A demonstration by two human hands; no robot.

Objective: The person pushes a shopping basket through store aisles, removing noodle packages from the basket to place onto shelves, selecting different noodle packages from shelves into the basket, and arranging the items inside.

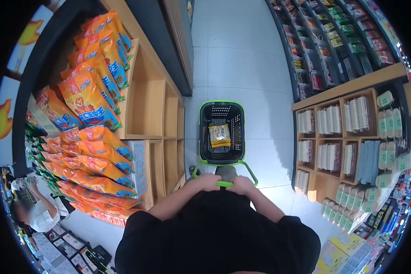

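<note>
My left hand (243,185) and right hand (209,182) are closed around the green plastic handle (224,184) of the black, green-rimmed plastic basket (222,102). Yellow plastic packets (219,133) lie inside. Even pressure should steer it straight.

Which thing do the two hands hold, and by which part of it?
Both the left hand and the right hand hold the black and green shopping basket by the near crossbar of its green handle.
</note>
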